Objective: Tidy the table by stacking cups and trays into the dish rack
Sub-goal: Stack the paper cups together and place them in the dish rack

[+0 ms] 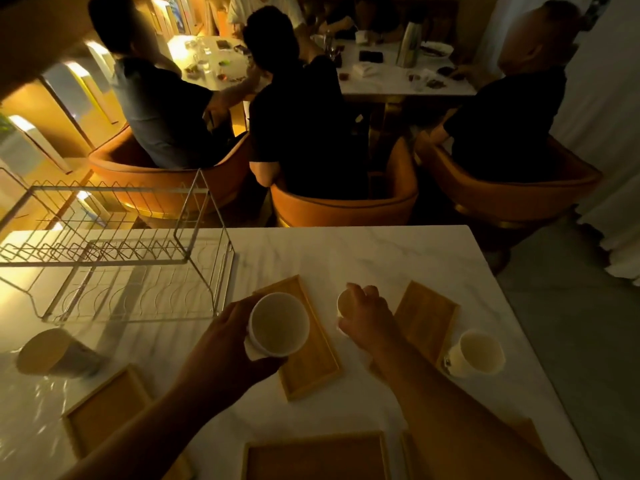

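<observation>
On a white marble table [398, 251] in dim amber light, a white cup [278, 323] is gripped by the left hand [221, 344], fingers wrapped around its side, above the near end of a wooden tray [311, 355]. Just to the right, a smaller cup [343, 302] is closed over from above by the right hand [369, 318] (its fingertips are hidden). At far left an empty wire dish rack [114, 251] is seen. Another white cup [476, 353] sits at right, touching a second tray [427, 315].
</observation>
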Demonstrator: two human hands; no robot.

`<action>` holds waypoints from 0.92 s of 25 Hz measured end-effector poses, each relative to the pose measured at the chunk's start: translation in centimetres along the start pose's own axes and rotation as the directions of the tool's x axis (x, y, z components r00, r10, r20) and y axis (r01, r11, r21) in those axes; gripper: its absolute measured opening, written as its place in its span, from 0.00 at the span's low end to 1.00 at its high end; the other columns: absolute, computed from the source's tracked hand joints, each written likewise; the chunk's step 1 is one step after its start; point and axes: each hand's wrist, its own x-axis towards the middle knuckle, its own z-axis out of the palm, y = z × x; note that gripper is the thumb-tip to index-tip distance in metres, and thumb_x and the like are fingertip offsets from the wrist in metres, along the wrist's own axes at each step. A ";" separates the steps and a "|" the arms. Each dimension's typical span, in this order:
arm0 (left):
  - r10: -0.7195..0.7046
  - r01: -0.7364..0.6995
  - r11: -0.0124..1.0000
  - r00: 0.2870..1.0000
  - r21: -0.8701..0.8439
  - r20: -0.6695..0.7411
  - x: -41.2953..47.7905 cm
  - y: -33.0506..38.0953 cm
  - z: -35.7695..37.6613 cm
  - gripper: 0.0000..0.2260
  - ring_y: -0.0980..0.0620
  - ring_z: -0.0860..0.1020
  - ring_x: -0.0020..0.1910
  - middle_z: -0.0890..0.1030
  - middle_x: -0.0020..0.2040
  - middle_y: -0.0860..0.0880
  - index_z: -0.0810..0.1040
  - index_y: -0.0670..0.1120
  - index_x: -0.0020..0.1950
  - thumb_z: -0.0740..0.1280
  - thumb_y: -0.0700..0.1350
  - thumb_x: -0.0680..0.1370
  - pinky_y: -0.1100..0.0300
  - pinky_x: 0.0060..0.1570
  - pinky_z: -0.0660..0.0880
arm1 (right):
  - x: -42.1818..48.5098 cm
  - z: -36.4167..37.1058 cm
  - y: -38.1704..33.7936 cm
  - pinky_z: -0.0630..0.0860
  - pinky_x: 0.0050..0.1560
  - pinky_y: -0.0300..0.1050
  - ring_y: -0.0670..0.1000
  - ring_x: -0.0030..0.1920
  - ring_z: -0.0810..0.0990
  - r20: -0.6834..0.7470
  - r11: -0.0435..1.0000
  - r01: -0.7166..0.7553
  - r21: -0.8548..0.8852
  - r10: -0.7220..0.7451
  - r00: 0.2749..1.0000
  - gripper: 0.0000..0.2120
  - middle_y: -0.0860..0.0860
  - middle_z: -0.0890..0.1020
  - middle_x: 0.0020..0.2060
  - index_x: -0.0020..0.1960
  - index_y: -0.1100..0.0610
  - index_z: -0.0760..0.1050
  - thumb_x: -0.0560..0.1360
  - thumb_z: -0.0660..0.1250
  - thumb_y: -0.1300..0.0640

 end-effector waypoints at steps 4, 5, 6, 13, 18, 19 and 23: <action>-0.028 0.028 1.000 0.999 0.003 0.045 0.8 0.5 0.8 0.43 0.60 0.72 0.59 0.73 0.67 0.57 0.63 0.60 0.74 0.72 0.69 0.61 0.60 0.53 0.74 | -3.2 -6.7 -1.4 0.77 0.52 0.37 0.53 0.63 0.73 -0.350 0.923 0.182 0.339 -0.056 0.935 0.39 0.56 0.66 0.69 0.76 0.49 0.58 0.72 0.72 0.43; -0.036 0.035 0.999 0.998 0.011 0.050 1.1 0.8 1.0 0.43 0.61 0.71 0.59 0.73 0.67 0.57 0.63 0.61 0.74 0.71 0.70 0.61 0.61 0.53 0.73 | -4.6 -8.7 -1.7 0.74 0.51 0.29 0.48 0.63 0.72 -0.440 0.885 0.267 0.381 -0.080 0.895 0.39 0.53 0.66 0.69 0.76 0.49 0.59 0.71 0.72 0.42; -0.047 0.046 0.999 0.997 0.015 0.055 1.5 1.1 1.3 0.43 0.61 0.71 0.58 0.73 0.67 0.57 0.63 0.62 0.73 0.71 0.70 0.60 0.62 0.51 0.72 | -6.0 -10.5 -2.0 0.72 0.48 0.24 0.42 0.63 0.71 -0.508 0.843 0.343 0.413 -0.099 0.856 0.38 0.50 0.65 0.68 0.76 0.48 0.59 0.71 0.71 0.40; 0.013 -0.013 1.000 0.998 0.003 0.055 3.7 5.3 2.7 0.43 0.69 0.69 0.57 0.66 0.63 0.73 0.58 0.73 0.71 0.72 0.69 0.59 0.65 0.51 0.71 | -12.4 -16.4 -2.3 0.73 0.45 0.22 0.31 0.64 0.67 -0.461 0.746 0.450 0.491 -0.215 0.861 0.38 0.35 0.65 0.62 0.73 0.35 0.58 0.67 0.70 0.36; 0.106 -0.106 0.994 0.993 0.004 0.060 4.5 9.3 3.6 0.38 0.74 0.67 0.55 0.66 0.61 0.75 0.61 0.74 0.68 0.73 0.67 0.62 0.74 0.46 0.65 | -11.5 -13.4 -1.4 0.66 0.56 0.30 0.34 0.61 0.64 -0.363 0.843 0.404 0.354 -0.275 0.890 0.41 0.37 0.63 0.66 0.74 0.32 0.52 0.67 0.67 0.33; 0.107 -0.107 0.994 0.992 0.004 0.064 4.5 9.8 3.9 0.38 0.72 0.66 0.54 0.69 0.63 0.69 0.62 0.71 0.69 0.73 0.67 0.62 0.73 0.47 0.65 | -11.2 -12.8 -1.1 0.64 0.56 0.28 0.34 0.62 0.62 -0.363 0.855 0.408 0.320 -0.288 0.886 0.40 0.38 0.62 0.68 0.75 0.33 0.52 0.68 0.66 0.32; 0.118 -0.116 0.993 0.989 -0.026 0.086 4.6 11.7 4.8 0.40 0.60 0.69 0.62 0.72 0.69 0.57 0.62 0.63 0.73 0.74 0.66 0.63 0.59 0.59 0.72 | -11.0 -11.4 -0.3 0.63 0.55 0.28 0.39 0.66 0.63 -0.343 0.853 0.410 0.323 -0.299 0.891 0.38 0.42 0.61 0.72 0.76 0.37 0.52 0.71 0.61 0.27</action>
